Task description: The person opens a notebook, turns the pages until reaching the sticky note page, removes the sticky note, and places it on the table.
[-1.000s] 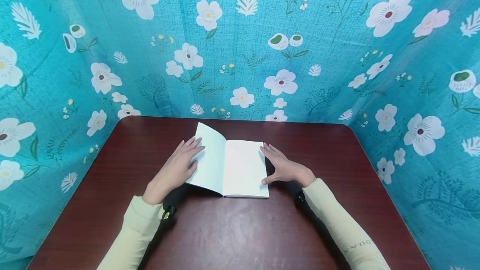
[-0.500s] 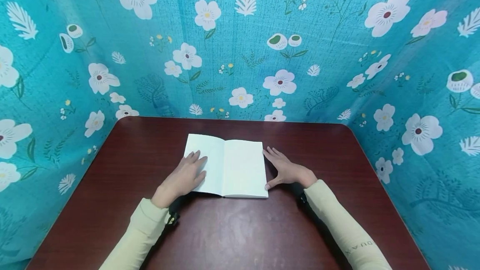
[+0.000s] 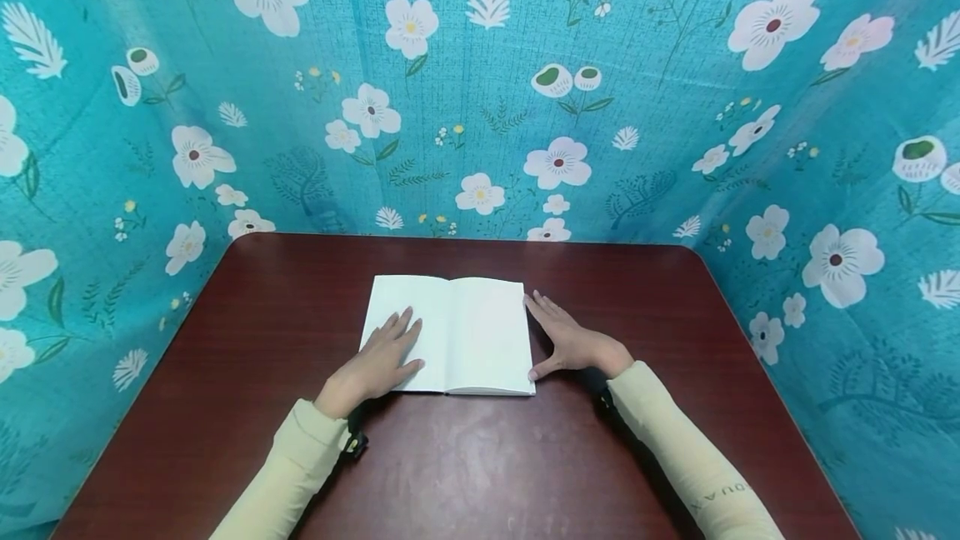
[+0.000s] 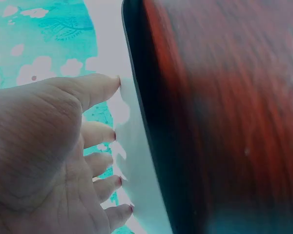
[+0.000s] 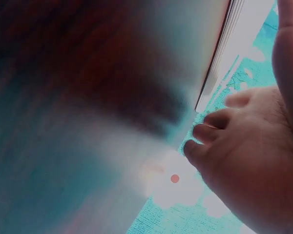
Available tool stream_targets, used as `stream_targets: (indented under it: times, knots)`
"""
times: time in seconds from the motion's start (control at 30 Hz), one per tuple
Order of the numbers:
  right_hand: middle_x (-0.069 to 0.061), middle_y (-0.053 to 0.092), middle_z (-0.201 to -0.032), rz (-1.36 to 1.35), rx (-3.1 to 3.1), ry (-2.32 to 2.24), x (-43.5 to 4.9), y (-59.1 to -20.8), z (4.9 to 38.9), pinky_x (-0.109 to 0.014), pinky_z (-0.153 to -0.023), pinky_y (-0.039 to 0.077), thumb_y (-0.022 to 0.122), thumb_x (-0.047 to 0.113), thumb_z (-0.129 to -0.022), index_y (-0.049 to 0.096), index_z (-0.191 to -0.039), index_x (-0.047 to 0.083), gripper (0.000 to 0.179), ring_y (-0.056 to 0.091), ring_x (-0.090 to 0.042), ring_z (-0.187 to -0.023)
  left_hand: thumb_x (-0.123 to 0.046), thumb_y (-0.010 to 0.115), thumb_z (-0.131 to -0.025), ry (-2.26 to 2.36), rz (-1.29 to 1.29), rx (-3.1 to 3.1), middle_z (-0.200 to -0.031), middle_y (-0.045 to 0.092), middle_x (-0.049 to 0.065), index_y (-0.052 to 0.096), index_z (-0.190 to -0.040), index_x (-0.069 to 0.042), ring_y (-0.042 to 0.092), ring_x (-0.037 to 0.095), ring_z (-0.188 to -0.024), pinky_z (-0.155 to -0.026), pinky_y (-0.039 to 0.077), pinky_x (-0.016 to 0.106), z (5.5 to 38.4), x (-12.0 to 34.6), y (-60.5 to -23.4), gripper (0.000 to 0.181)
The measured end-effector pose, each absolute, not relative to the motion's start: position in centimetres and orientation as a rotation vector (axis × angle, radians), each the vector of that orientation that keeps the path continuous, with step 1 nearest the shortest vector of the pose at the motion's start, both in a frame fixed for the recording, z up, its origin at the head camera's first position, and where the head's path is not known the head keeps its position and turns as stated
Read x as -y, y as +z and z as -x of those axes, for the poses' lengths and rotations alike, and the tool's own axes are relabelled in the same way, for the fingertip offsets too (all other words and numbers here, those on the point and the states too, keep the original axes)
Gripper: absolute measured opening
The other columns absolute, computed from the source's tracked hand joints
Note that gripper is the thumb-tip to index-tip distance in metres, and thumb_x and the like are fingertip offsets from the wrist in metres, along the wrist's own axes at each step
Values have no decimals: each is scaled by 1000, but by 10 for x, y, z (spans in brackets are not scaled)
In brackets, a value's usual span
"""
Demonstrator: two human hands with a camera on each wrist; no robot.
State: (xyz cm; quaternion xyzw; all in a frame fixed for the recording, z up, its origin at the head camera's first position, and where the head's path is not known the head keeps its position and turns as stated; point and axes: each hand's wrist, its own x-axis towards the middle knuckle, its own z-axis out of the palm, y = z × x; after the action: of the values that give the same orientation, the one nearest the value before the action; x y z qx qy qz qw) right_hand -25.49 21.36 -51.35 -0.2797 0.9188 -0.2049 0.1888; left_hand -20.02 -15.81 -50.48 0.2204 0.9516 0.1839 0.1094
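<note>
An open notebook [image 3: 489,332] with blank white pages lies flat on the dark red-brown table. My left hand [image 3: 381,359] rests on its left page, fingers spread. In the left wrist view, the fingertips of that left hand [image 4: 49,141] meet the white page [image 4: 136,146] above its dark cover edge. My right hand [image 3: 576,345] stands at the right edge of the notebook, thumb by the lower corner and fingers by the upper part. The right wrist view has the right hand [image 5: 249,141] beside the layered page edges [image 5: 224,44].
The table [image 3: 480,465] has a glossy wood-grain top with rounded far corners. A blue floral curtain [image 3: 450,90] hangs behind it and along both sides. Dark wrist devices sit under both cuffs, the left device [image 3: 354,444] showing plainly.
The left page, earlier raised and slanted, now lies flat. My left hand has come down and slightly right with it, onto the page. My right hand has stayed nearly still.
</note>
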Motion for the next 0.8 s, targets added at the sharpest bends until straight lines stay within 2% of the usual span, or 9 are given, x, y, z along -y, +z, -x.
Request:
stream_targets:
  times: [0.07, 0.2, 0.4, 0.63, 0.8]
  knots:
    - [-19, -1, -171, 816, -2587, -593, -213, -514, 255, -60, -123, 14, 85, 62, -70, 2, -164, 6, 137, -1, -39, -157, -30, 57, -104, 558, -683, -2792, -166, 16, 27, 31, -157, 4, 15, 49, -153, -118, 22, 67, 201, 158, -504, 68]
    - [-16, 0, -171, 835, -2558, -595, -212, -516, 255, -61, -123, 12, 84, 64, -71, 8, -165, 9, 133, -3, -39, -157, -30, 56, -105, 544, -681, -2782, -166, 18, 26, 31, -157, 4, 16, 48, -153, -119, 22, 65, 201, 158, -504, 67]
    - [-12, 5, -172, 835, -2541, -605, -208, -513, 254, -61, -123, 11, 83, 61, -74, 11, -164, 5, 128, -3, -37, -157, -29, 56, -105, 535, -687, -2783, -165, 20, 28, 32, -156, 6, 18, 49, -152, -121, 21, 62, 200, 157, -506, 66]
    - [-19, 11, -170, 885, -2575, -573, -206, -513, 254, -62, -122, 13, 83, 57, -77, 13, -162, -1, 124, 4, -43, -156, -27, 57, -104, 515, -701, -2790, -162, 23, 32, 34, -153, 9, 22, 49, -150, -122, 21, 58, 200, 156, -503, 65]
    - [-18, 11, -170, 876, -2573, -584, -206, -511, 254, -61, -123, 15, 85, 54, -76, 13, -162, 0, 124, 3, -41, -157, -26, 58, -104, 515, -714, -2795, -161, 24, 33, 34, -153, 11, 22, 49, -150, -123, 19, 55, 200, 155, -502, 65]
